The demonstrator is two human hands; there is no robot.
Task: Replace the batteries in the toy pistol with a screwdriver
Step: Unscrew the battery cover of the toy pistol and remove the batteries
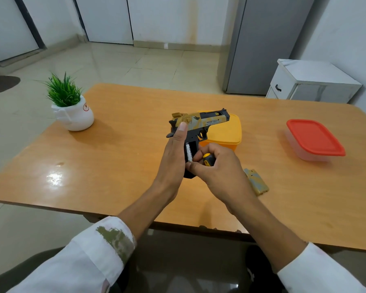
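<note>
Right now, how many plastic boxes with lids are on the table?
2. The yellow box sits in the middle, just behind the toy pistol. The clear box with the red lid stands alone off to the right. Part of the tabletop is hidden, so a smaller one could be missed.

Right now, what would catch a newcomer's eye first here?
The yellow-and-black toy pistol held up over the middle of the table, its handle open with a battery showing. Next, the red-lidded container at the right and the green potted plant at the left.
</note>
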